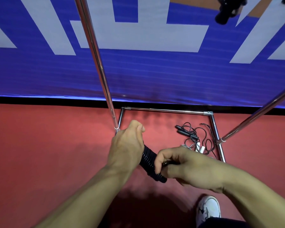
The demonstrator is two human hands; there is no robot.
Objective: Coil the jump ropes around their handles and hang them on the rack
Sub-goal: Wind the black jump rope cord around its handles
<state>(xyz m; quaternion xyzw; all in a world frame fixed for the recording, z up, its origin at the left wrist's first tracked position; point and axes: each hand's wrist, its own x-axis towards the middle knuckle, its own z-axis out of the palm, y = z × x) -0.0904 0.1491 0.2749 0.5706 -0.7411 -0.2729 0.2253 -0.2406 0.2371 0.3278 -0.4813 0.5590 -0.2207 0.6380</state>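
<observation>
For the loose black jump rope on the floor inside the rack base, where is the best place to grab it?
Probably the black handles at the upper left of the tangled jump rope. They lie side by side, clear of most cord loops, so come from above and the left; the thin cord would only drag the tangle.

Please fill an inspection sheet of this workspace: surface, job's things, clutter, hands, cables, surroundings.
Surface: red floor, bare where it shows.
Job's things: black coiled jump rope wound tight around its handles, held between both hands; loose jump ropes tangled on the floor inside the rack base; chrome rack with upright poles.
Clutter: nothing seen.
Hands: left hand grips the upper end of the coil; right hand pinches its lower end.
Cables: nothing seen besides the rope cords.
Surroundings: blue and white banner behind the rack; white shoe at lower right; dark objects at the top, unclear.
</observation>
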